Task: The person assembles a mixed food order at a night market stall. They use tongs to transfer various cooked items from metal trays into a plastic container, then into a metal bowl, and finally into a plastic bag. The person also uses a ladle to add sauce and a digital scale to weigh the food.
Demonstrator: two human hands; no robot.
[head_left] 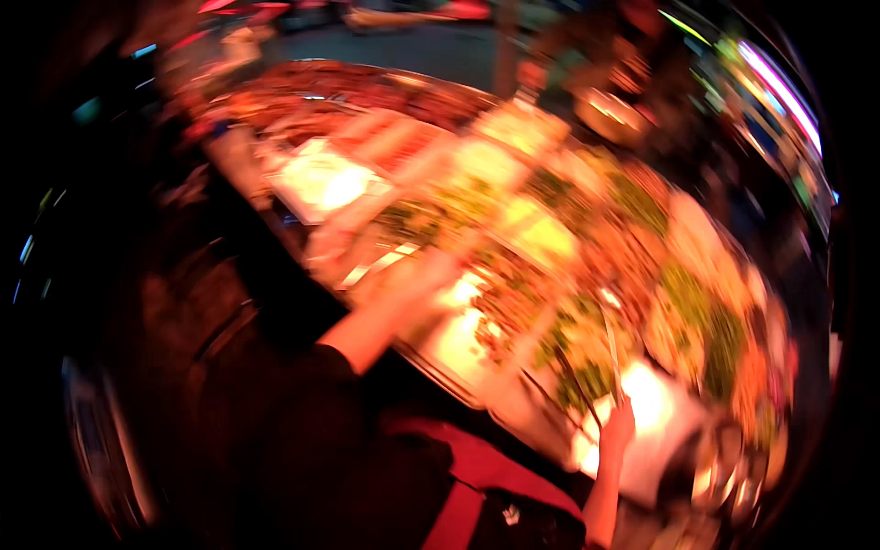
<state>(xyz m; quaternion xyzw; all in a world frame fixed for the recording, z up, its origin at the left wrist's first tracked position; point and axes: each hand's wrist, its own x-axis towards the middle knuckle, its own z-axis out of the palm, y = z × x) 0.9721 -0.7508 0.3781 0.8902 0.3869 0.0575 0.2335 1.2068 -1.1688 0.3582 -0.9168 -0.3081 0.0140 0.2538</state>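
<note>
The whole picture is smeared by motion. My left hand (429,282) reaches from a black sleeve over trays of food near the counter's close edge. Its fingers are too blurred to read, and I cannot tell whether it holds anything. Beside it are pale, shiny strips (378,264) and a tray of brownish chopped food (513,307). At the lower right, my right hand (618,425) is closed on a pair of tongs (612,344). The arms of the tongs stand apart, extending over a heap of green food (587,335). A bright white surface (646,399) lies beside this hand.
Trays of green, yellow, orange and red food cover the curved counter. A brightly lit white tray (325,179) stands at the left, near red food (390,142). Beyond the counter is a dark figure with a round bowl (612,115). A red apron (486,458) covers my front.
</note>
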